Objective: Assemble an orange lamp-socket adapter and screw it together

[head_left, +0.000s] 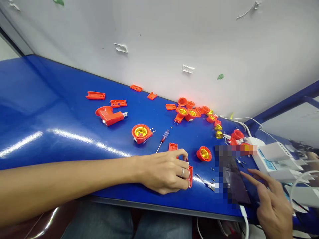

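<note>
My left hand (169, 171), with a ring on one finger, reaches across the blue table with its fingers curled down over a red plastic casing piece (190, 176). Another red casing piece (173, 146) lies partly behind that hand. My right hand (272, 199) has fingers stretched out, holding nothing, the index fingertip at the edge of a dark phone (238, 186). Part of the phone is blurred by pixel blocks. Between the hands lie a red lamp socket cup (204, 154) with a yellow metal thread and some small metal parts (209, 186). Beyond my left hand rests a screwdriver (164, 136).
Two red plug-in lamp holders (109, 115) (141, 133) lie left of the screwdriver. Several sockets and shells (186, 111) are heaped along the white wall (159, 39). White power strips (276, 156) and cables fill the right side. A charging cable (244, 215) meets the phone.
</note>
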`<act>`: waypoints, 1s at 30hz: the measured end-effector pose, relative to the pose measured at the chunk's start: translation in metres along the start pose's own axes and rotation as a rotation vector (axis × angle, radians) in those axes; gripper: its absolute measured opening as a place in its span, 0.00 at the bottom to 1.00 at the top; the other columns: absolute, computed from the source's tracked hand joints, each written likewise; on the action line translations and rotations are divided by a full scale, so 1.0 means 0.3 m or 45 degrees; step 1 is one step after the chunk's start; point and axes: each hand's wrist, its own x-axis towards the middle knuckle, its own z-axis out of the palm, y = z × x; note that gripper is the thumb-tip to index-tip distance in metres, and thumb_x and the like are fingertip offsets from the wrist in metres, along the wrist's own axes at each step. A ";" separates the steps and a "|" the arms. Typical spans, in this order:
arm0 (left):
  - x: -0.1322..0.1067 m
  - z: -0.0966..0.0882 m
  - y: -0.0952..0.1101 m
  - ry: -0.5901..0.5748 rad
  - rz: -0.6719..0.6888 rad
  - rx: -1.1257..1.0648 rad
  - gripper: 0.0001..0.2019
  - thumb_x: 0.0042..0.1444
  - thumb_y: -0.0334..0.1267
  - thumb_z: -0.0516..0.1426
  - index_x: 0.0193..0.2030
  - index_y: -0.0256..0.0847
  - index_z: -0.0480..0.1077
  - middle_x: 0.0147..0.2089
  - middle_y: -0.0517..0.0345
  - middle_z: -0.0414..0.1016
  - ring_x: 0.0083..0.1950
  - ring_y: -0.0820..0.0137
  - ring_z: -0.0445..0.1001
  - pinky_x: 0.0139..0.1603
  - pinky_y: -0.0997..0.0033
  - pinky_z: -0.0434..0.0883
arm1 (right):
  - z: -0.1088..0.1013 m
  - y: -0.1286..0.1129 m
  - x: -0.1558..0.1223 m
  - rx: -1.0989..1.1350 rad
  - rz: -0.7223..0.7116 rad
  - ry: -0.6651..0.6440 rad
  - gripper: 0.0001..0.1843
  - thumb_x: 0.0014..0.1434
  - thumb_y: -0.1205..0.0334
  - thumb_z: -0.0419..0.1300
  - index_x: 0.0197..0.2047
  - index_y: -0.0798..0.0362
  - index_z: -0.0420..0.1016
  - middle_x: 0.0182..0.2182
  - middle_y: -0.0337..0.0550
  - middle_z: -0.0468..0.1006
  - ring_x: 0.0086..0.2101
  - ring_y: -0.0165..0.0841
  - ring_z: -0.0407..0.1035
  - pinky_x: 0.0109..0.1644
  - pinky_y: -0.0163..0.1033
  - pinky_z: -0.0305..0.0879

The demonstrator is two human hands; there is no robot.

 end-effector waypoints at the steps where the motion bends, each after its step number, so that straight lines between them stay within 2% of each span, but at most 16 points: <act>1: 0.000 -0.001 0.000 -0.003 0.001 -0.003 0.10 0.66 0.28 0.57 0.33 0.42 0.74 0.33 0.58 0.80 0.35 0.69 0.72 0.58 0.59 0.65 | 0.003 0.003 0.004 0.018 -0.014 -0.021 0.17 0.69 0.63 0.55 0.49 0.40 0.86 0.50 0.45 0.82 0.46 0.47 0.78 0.45 0.51 0.75; 5: 0.000 -0.003 -0.002 0.004 0.003 -0.013 0.10 0.66 0.28 0.57 0.33 0.41 0.74 0.32 0.58 0.79 0.35 0.69 0.73 0.58 0.58 0.65 | 0.019 0.008 0.022 0.063 -0.052 -0.113 0.20 0.71 0.61 0.52 0.52 0.39 0.85 0.56 0.45 0.78 0.51 0.48 0.76 0.49 0.52 0.74; 10: -0.002 0.000 -0.003 -0.011 0.013 0.001 0.10 0.66 0.29 0.56 0.34 0.42 0.74 0.33 0.58 0.79 0.36 0.68 0.73 0.57 0.58 0.66 | 0.039 0.006 0.018 0.086 -0.039 -0.150 0.21 0.73 0.60 0.49 0.53 0.41 0.84 0.60 0.46 0.75 0.55 0.49 0.72 0.56 0.57 0.68; 13: -0.001 0.001 -0.001 -0.030 0.006 0.021 0.10 0.65 0.29 0.57 0.33 0.42 0.74 0.33 0.58 0.80 0.37 0.68 0.74 0.57 0.58 0.66 | 0.047 0.018 0.008 0.075 -0.018 -0.167 0.22 0.73 0.59 0.48 0.57 0.41 0.82 0.61 0.47 0.73 0.56 0.50 0.71 0.54 0.58 0.68; 18: 0.002 0.000 -0.001 -0.044 0.021 0.023 0.08 0.65 0.30 0.58 0.34 0.43 0.74 0.37 0.58 0.83 0.39 0.68 0.76 0.57 0.59 0.66 | 0.063 0.048 0.004 0.065 -0.068 -0.168 0.21 0.72 0.57 0.50 0.53 0.35 0.85 0.60 0.45 0.75 0.52 0.48 0.74 0.52 0.56 0.68; 22: 0.000 0.001 -0.002 0.011 0.031 0.032 0.08 0.65 0.28 0.57 0.35 0.41 0.75 0.37 0.57 0.83 0.38 0.68 0.75 0.57 0.58 0.65 | 0.070 0.072 -0.001 0.055 -0.058 -0.187 0.22 0.72 0.57 0.49 0.54 0.37 0.84 0.61 0.45 0.74 0.52 0.47 0.74 0.54 0.55 0.68; 25: -0.002 0.002 0.000 0.049 0.024 0.040 0.07 0.65 0.28 0.56 0.40 0.39 0.76 0.35 0.57 0.82 0.37 0.68 0.74 0.57 0.58 0.65 | 0.072 0.101 -0.006 0.005 -0.125 -0.214 0.23 0.72 0.57 0.48 0.54 0.34 0.84 0.61 0.42 0.74 0.50 0.45 0.74 0.51 0.53 0.69; 30: -0.003 0.000 0.006 0.071 -0.024 0.113 0.08 0.63 0.29 0.57 0.47 0.39 0.76 0.28 0.58 0.78 0.35 0.65 0.73 0.54 0.57 0.66 | 0.078 0.128 -0.016 -0.029 -0.149 -0.227 0.25 0.74 0.53 0.45 0.54 0.41 0.84 0.62 0.44 0.72 0.52 0.44 0.72 0.51 0.50 0.68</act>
